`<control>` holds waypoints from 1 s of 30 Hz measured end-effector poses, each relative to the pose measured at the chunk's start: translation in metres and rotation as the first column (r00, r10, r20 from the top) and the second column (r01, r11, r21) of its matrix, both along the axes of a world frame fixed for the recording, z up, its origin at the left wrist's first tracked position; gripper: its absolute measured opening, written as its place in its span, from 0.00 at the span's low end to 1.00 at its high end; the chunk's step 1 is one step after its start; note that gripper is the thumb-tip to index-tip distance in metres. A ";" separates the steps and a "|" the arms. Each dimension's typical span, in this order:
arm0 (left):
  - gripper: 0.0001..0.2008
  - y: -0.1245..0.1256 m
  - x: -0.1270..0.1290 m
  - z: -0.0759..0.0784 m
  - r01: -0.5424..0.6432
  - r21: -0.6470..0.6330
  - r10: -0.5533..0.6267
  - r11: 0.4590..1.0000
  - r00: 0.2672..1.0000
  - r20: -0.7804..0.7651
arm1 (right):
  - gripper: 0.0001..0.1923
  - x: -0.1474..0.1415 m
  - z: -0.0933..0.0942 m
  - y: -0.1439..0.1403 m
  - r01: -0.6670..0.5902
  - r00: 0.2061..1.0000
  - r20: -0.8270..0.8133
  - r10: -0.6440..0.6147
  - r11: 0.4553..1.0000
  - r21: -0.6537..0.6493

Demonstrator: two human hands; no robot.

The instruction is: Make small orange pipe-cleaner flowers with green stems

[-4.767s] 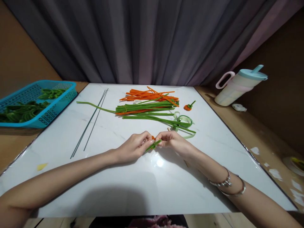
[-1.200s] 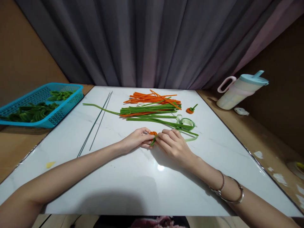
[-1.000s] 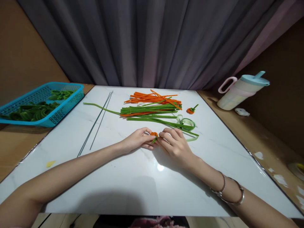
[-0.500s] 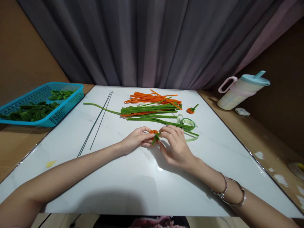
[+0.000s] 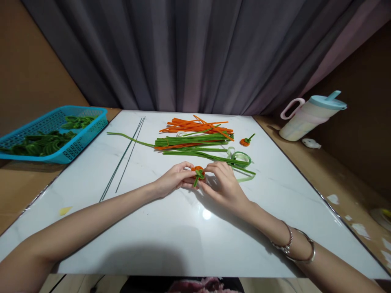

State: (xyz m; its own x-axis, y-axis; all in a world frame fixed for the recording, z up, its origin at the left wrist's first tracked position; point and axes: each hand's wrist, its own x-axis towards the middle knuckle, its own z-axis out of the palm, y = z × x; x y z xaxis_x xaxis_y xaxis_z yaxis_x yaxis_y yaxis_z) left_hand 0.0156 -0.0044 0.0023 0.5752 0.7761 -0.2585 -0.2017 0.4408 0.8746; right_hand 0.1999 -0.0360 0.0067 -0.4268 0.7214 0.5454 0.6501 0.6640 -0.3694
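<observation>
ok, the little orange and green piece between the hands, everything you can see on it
The orange and green piece is a small fuzzy bundle that looks like pipe cleaner: an orange coil on top, with green strands crossing its middle and a short green tail pointing down toward the person. It sits just over the white table, in front of the piles of green and orange sticks. The left hand pinches it from the left, and the right hand has fingertips on its right side. Its underside is hidden.

— Colours up top? Orange pipe cleaners (image 5: 195, 123), green stems (image 5: 195, 141) just below, mid-frame.

— And left edge: turquoise lattice-pattern basket (image 5: 76, 136). White marbled tabletop (image 5: 171, 236), grey curtain (image 5: 195, 53), pink-handled cup (image 5: 308, 116) at right.
</observation>
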 end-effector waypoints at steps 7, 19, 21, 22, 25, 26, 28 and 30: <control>0.15 -0.001 0.000 -0.001 -0.005 -0.026 0.005 1.000 1.000 -0.011 | 0.10 0.001 0.000 0.001 -0.020 1.000 -0.020 0.020 0.999 -0.042; 0.18 -0.003 0.001 -0.002 0.042 0.017 -0.041 0.999 0.998 -0.049 | 0.09 0.002 0.000 0.001 -0.058 0.998 -0.008 0.058 0.998 -0.024; 0.16 -0.002 0.000 0.000 0.040 0.002 -0.040 0.999 0.998 -0.042 | 0.10 0.003 0.001 0.002 -0.077 0.997 -0.016 0.077 0.996 -0.032; 0.15 -0.001 0.000 0.000 0.044 -0.005 -0.044 0.999 0.998 -0.039 | 0.10 0.004 0.001 0.002 -0.088 0.996 -0.019 0.087 0.995 -0.038; 0.14 0.001 -0.001 0.000 0.063 -0.026 -0.064 0.998 0.997 -0.041 | 0.11 0.006 0.003 0.004 -0.125 0.992 -0.025 0.123 0.990 -0.059; 0.13 0.002 -0.001 -0.001 0.065 -0.032 -0.066 0.997 0.997 -0.045 | 0.11 0.006 0.003 0.004 -0.136 0.991 -0.026 0.135 0.989 -0.063; 0.14 0.002 -0.001 -0.001 0.064 -0.034 -0.065 0.997 0.997 -0.052 | 0.10 0.007 0.003 0.006 -0.150 0.988 -0.030 0.149 0.987 -0.054; 0.16 0.001 -0.001 -0.001 0.058 -0.014 -0.058 0.998 0.997 -0.057 | 0.08 0.007 0.000 0.007 -0.136 0.990 -0.032 0.135 0.991 -0.011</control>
